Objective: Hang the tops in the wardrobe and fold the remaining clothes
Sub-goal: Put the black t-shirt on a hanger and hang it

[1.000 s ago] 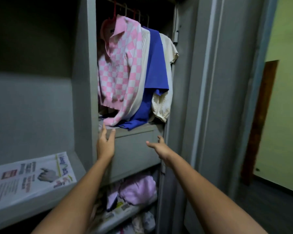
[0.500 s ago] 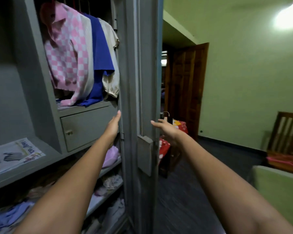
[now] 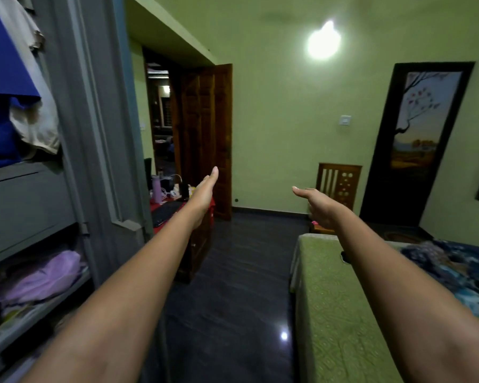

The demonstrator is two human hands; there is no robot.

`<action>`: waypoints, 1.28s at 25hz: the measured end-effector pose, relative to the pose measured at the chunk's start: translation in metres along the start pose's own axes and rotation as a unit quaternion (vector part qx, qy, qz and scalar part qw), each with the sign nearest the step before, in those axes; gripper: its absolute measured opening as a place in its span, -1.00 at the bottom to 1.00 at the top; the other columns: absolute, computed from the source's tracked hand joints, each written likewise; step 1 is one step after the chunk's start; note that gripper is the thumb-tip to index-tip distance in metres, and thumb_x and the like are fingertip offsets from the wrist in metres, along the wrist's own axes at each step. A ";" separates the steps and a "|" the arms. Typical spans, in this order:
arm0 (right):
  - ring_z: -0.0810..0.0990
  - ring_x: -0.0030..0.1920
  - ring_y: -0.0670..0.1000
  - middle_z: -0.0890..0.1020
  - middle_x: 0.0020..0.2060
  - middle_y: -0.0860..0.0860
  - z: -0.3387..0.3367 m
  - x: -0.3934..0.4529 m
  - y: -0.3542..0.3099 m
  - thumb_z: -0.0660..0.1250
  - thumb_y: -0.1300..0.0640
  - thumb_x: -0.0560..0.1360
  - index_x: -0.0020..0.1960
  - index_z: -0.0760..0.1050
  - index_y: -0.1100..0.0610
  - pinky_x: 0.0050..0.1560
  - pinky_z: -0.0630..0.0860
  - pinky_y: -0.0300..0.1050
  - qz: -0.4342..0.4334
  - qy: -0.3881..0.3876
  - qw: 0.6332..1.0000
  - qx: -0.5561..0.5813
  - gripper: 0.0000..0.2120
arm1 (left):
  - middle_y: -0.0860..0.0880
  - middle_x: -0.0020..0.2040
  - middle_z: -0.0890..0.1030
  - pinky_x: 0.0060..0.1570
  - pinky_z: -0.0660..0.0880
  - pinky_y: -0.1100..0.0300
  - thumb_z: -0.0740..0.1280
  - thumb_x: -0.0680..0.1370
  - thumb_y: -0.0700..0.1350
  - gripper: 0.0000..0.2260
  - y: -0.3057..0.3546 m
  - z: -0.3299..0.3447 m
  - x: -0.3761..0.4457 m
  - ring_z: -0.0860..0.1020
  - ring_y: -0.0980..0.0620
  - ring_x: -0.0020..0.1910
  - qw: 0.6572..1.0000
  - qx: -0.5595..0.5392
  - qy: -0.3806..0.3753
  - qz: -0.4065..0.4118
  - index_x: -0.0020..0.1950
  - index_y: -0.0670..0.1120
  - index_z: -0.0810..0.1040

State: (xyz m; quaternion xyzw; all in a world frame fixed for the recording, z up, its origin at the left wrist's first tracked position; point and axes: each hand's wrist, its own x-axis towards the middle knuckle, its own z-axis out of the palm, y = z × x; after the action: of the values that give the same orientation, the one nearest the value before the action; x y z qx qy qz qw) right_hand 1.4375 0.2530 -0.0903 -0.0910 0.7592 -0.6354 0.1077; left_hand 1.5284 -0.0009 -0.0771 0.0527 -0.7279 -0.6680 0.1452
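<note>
My left hand (image 3: 205, 190) and right hand (image 3: 320, 205) outstretched in mid-air, fingers straight, holding nothing, blue top (image 3: 3, 78) and cream top (image 3: 36, 117) hanging in wardrobe (image 3: 94, 128) far left, bed (image 3: 338, 299) near right.

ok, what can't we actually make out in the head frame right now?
- Hung tops: cut off by the left and top edges; hangers and rail out of frame.
- Clothes on the bed: cut off by the right edge and partly behind the right forearm; the pile is dark and blurred, so no count.
- Wardrobe shelf: lilac bundle is soft, items indistinct.
- Desk clutter: too small to identify.
</note>
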 end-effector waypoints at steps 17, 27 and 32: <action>0.00 0.52 0.19 0.04 0.54 0.11 -0.076 0.289 -0.024 0.28 -0.21 0.50 0.56 0.00 0.08 0.46 -0.01 0.18 -0.017 0.070 0.997 -0.034 -0.20 | -0.08 0.53 0.20 0.50 0.06 -0.02 -0.14 0.60 0.28 -0.36 -0.016 0.074 0.326 0.14 -0.05 0.52 0.999 0.021 -0.017 0.030 0.55 -0.09 0.09; 0.06 0.52 0.16 0.09 0.53 0.11 -0.089 0.511 -0.009 0.26 -0.17 0.52 0.56 -0.01 0.13 0.46 0.05 0.13 0.003 0.079 0.996 -0.038 -0.22 | -0.04 0.55 0.17 0.49 -0.02 -0.17 -0.18 0.55 0.36 -0.30 -0.074 0.120 0.552 0.09 -0.04 0.53 0.997 0.042 -0.066 0.021 0.54 -0.04 0.15; 0.04 0.52 0.16 0.07 0.54 0.12 -0.115 0.656 -0.002 0.27 -0.17 0.52 0.56 -0.04 0.11 0.47 0.01 0.12 0.000 0.081 0.996 -0.030 -0.20 | -0.05 0.54 0.17 0.50 0.00 -0.12 -0.17 0.60 0.28 -0.38 -0.096 0.154 0.700 0.09 -0.04 0.53 0.997 0.039 -0.054 0.044 0.54 -0.05 0.16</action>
State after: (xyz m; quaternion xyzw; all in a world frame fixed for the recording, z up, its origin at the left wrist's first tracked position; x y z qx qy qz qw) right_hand 0.7751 0.1807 -0.1005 -0.0423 0.7839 -0.6180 0.0426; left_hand 0.8075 -0.0526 -0.0829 -0.0100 -0.7618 -0.6341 0.1324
